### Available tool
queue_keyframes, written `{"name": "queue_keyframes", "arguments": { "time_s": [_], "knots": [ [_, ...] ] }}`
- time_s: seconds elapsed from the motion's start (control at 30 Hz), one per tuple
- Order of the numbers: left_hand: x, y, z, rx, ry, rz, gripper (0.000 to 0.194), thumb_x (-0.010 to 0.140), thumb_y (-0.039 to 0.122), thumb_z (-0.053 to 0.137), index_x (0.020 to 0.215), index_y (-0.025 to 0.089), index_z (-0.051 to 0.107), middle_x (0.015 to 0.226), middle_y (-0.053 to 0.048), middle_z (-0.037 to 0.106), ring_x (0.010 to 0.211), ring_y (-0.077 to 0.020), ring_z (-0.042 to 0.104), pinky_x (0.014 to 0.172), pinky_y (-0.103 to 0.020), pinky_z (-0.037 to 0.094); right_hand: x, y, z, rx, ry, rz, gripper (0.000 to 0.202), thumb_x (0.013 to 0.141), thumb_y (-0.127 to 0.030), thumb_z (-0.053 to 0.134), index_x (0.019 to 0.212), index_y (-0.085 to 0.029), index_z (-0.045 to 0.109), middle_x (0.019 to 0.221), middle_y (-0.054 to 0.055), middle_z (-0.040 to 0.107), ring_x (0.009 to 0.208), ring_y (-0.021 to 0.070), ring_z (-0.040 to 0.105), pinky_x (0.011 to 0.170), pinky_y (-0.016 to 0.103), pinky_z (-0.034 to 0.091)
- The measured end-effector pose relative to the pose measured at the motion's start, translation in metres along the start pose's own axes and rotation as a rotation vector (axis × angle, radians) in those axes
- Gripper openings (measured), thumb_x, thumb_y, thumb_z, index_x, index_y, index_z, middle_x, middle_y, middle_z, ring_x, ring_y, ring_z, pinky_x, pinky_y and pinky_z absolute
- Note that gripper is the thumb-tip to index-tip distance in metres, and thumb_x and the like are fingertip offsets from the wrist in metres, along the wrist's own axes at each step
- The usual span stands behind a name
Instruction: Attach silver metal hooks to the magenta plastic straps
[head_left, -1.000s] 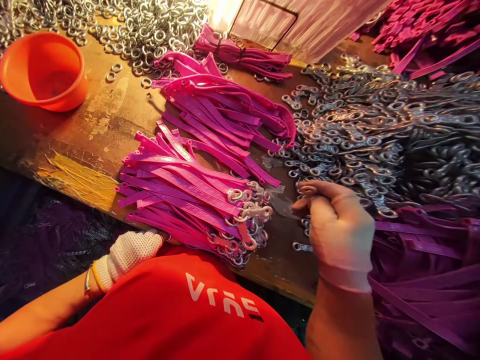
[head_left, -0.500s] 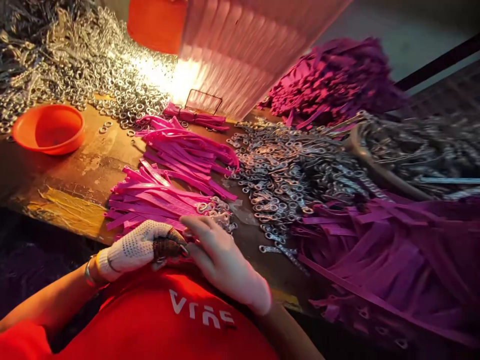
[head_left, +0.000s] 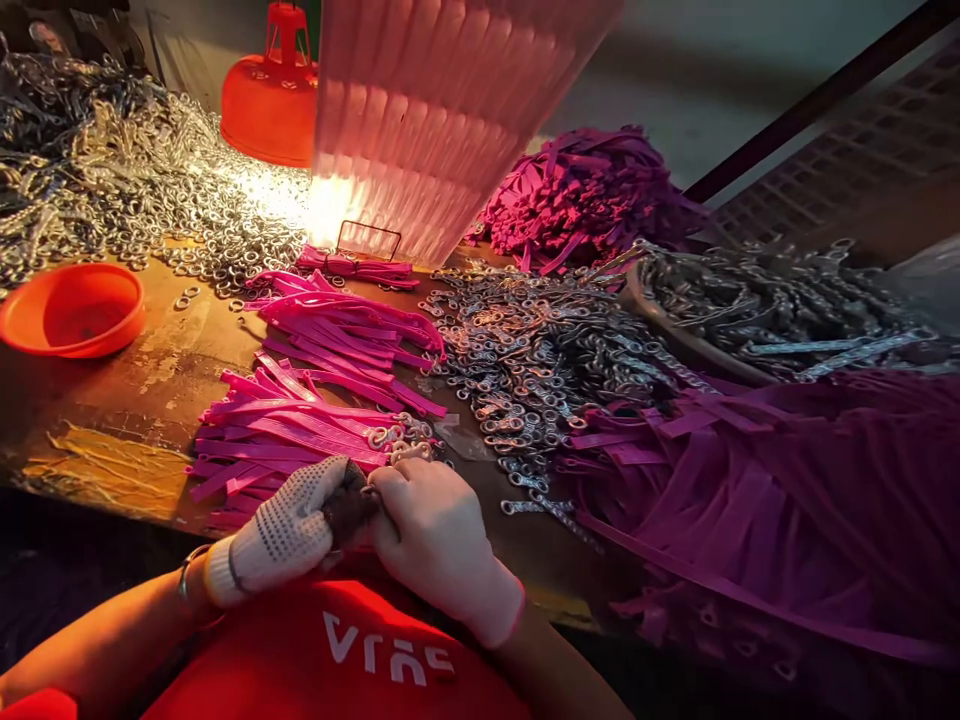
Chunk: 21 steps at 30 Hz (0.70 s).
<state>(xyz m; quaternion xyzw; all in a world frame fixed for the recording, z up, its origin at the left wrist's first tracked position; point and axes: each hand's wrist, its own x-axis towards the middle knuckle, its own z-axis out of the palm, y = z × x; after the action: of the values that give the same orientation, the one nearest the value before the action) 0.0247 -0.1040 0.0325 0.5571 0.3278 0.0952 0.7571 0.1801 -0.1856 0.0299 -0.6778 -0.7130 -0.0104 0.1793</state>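
The left hand (head_left: 289,525), in a white dotted glove, and the right hand (head_left: 442,540), in a pale plain glove, meet in front of the red shirt (head_left: 337,660) at the near edge of the counter (head_left: 169,385). The left fingers are curled closed around something small and dark that is mostly hidden, and the right fingers are bent and pinched together against it; a bit of metal shows between the two hands, but its shape cannot be made out. Just beyond the hands lies the near bundle of pink straps (head_left: 289,430), with metal rings (head_left: 405,440) at its right end, close to the right hand. Behind it lies the far bundle of pink straps (head_left: 337,325), and behind that a small tied bundle (head_left: 364,268). To the right spreads a heap of metal links (head_left: 540,340), with purple straps (head_left: 750,500) piled nearer the person and a rounded container (head_left: 667,325) of metal pieces farther back. An orange bowl (head_left: 75,315) sits on the left of the counter, in front of a large pile of metal rings and links (head_left: 135,180). A red lamp (head_left: 270,110) shines over that pile, beside a ribbed translucent sheet (head_left: 420,120). Beyond the sheet rises a mound of magenta straps (head_left: 592,195).
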Motion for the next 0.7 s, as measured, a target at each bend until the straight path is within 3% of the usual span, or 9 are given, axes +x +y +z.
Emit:
{"name": "queue_keyframes", "arguments": {
  "time_s": [0.1, 0.23, 0.3, 0.37, 0.43, 0.5, 0.6, 0.7],
  "knots": [
    [0.008, 0.005, -0.001, -0.142, -0.020, -0.122, 0.032, 0.086, 0.048, 0.060, 0.077, 0.019, 0.049, 0.056, 0.005, 0.049, 0.041, -0.0060, 0.038, 0.038, -0.017, 0.025, 0.004, -0.002, -0.005, 0.008, 0.044, 0.026, 0.023, 0.087, -0.024, 0.049, 0.070, -0.019, 0.062, 0.066, 0.006, 0.060, 0.061, 0.0178, 0.051, 0.060, 0.031, 0.030],
    [0.029, 0.016, -0.011, -0.209, -0.007, -0.059, 0.027, 0.088, 0.046, 0.056, 0.083, 0.019, 0.052, 0.054, 0.006, 0.046, 0.039, -0.0057, 0.034, 0.038, -0.017, 0.025, 0.009, 0.003, 0.000, 0.248, 0.124, 0.126, 0.025, 0.095, -0.026, 0.045, 0.100, -0.015, 0.068, 0.077, 0.007, 0.069, 0.068, 0.0177, 0.059, 0.065, 0.028, 0.039],
    [0.052, 0.027, -0.022, -0.028, -0.074, 0.031, 0.026, 0.090, 0.044, 0.054, 0.084, 0.018, 0.056, 0.054, 0.005, 0.047, 0.040, -0.0066, 0.035, 0.039, -0.018, 0.028, 0.014, 0.013, 0.005, 0.465, 0.146, 0.260, 0.023, 0.096, -0.028, 0.048, 0.106, -0.018, 0.067, 0.079, 0.003, 0.071, 0.069, 0.0157, 0.061, 0.067, 0.026, 0.043],
    [0.087, 0.038, -0.035, 0.294, -0.109, 0.155, 0.025, 0.090, 0.039, 0.054, 0.083, 0.016, 0.062, 0.057, 0.002, 0.052, 0.044, -0.0089, 0.042, 0.044, -0.021, 0.035, 0.018, 0.028, 0.007, 0.617, 0.200, 0.433, 0.021, 0.095, -0.032, 0.052, 0.099, -0.020, 0.068, 0.079, 0.000, 0.070, 0.069, 0.0148, 0.061, 0.068, 0.025, 0.045],
    [0.129, 0.046, -0.048, 0.698, -0.013, 0.361, 0.018, 0.085, 0.029, 0.058, 0.084, 0.015, 0.069, 0.071, -0.004, 0.064, 0.063, -0.0144, 0.057, 0.062, -0.025, 0.046, 0.021, 0.043, 0.009, 0.698, 0.250, 0.576, 0.025, 0.095, -0.039, 0.052, 0.093, -0.020, 0.069, 0.078, 0.000, 0.069, 0.069, 0.0154, 0.060, 0.067, 0.025, 0.046],
    [0.170, 0.049, -0.057, 1.018, 0.026, 0.412, 0.015, 0.083, 0.024, 0.059, 0.087, 0.016, 0.071, 0.088, -0.008, 0.069, 0.081, -0.0201, 0.063, 0.076, -0.030, 0.048, 0.022, 0.054, 0.010, 0.753, 0.248, 0.648, 0.032, 0.096, -0.045, 0.049, 0.093, -0.020, 0.069, 0.077, 0.000, 0.068, 0.069, 0.0163, 0.059, 0.065, 0.026, 0.047],
    [0.211, 0.044, -0.057, 1.166, 0.018, 0.348, 0.013, 0.078, 0.018, 0.061, 0.088, 0.015, 0.070, 0.091, -0.011, 0.069, 0.080, -0.0227, 0.065, 0.073, -0.031, 0.046, 0.016, 0.065, 0.014, 0.819, 0.213, 0.692, 0.036, 0.095, -0.049, 0.049, 0.097, -0.020, 0.068, 0.081, 0.002, 0.069, 0.072, 0.0182, 0.061, 0.062, 0.026, 0.048],
    [0.222, 0.031, -0.052, 1.111, 0.045, 0.314, 0.017, 0.085, 0.023, 0.055, 0.091, 0.014, 0.067, 0.075, -0.009, 0.066, 0.068, -0.0223, 0.063, 0.065, -0.030, 0.044, 0.006, 0.075, 0.018, 0.813, 0.231, 0.700, 0.035, 0.095, -0.048, 0.050, 0.098, -0.019, 0.069, 0.088, 0.004, 0.071, 0.079, 0.0203, 0.063, 0.068, 0.029, 0.050]
  ]
}}
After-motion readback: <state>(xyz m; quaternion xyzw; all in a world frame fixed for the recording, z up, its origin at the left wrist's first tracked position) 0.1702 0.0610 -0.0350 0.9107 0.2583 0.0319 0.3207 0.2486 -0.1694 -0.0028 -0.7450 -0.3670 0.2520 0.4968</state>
